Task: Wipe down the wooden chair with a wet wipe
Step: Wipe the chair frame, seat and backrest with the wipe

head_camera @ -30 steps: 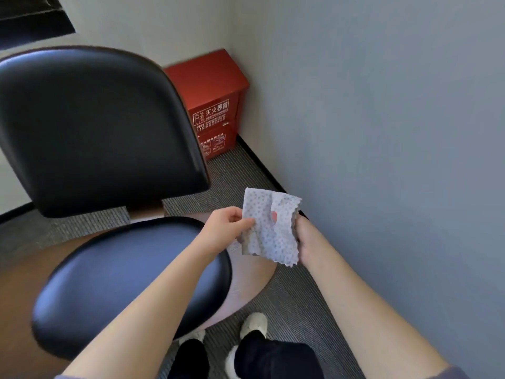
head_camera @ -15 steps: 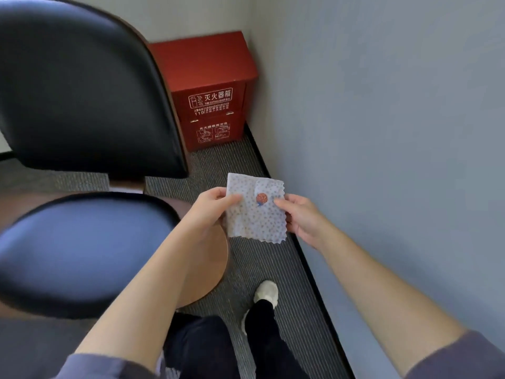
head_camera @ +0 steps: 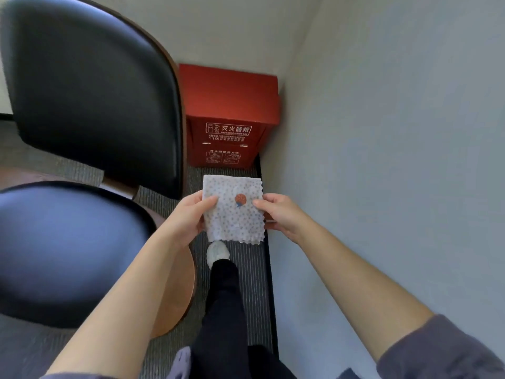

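A white dotted wet wipe (head_camera: 233,217) with a small red and blue print is stretched flat between both hands, above the carpet to the right of the chair. My left hand (head_camera: 188,217) pinches its left edge and my right hand (head_camera: 281,214) pinches its right edge. The wooden chair (head_camera: 175,291) fills the left side: a black padded backrest (head_camera: 90,97), a black seat cushion (head_camera: 62,253) and a brown wooden seat rim showing under my left forearm.
A red fire extinguisher box (head_camera: 228,116) stands in the corner behind the wipe. A grey wall (head_camera: 382,160) runs close along the right, with a black skirting strip at its foot. My leg and white shoe (head_camera: 217,253) stand on the striped grey carpet between chair and wall.
The wipe went from crumpled between my hands to spread flat and square. The view swung left to right and lower, so the chair now sits further left and the red box is nearer centre.
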A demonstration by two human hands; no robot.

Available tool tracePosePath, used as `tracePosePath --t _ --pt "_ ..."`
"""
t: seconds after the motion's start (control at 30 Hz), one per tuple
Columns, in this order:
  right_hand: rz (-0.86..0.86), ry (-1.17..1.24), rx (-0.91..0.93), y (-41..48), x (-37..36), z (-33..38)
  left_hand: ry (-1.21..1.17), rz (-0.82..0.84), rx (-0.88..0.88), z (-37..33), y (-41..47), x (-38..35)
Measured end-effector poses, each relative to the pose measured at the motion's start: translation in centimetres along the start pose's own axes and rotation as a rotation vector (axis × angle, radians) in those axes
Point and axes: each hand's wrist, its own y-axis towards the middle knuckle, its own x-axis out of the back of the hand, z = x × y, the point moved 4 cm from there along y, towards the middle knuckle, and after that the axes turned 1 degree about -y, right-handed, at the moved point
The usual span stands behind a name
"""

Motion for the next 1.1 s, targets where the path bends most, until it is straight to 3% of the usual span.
tracePosePath --t 0.33,0.53,0.7,0.9,1.1 --pt "0.152 -0.341 0.177 10.8 -3.2 16.1 -0.152 -0.364 -0.158 -8.9 5.6 6.6" --pt "0.007 -0.523 0.611 18.3 -7.1 26.6 -0.209 -0.794 -0.284 -10.9 7.8 11.4" --pt "0.07 -0.622 0.645 24.2 -12.1 32.8 -0.263 -1.093 -0.332 -13.0 9.6 13.9" --pt "0.214 -0.678 0.555 28.6 -16.5 34.8 -0.252 -1.142 -0.367 -14.4 12.8 16.1" --pt "0.169 -0.653 0.674 30.0 -17.1 34.6 -0.119 -1.004 -0.472 -15.9 15.9 16.4"
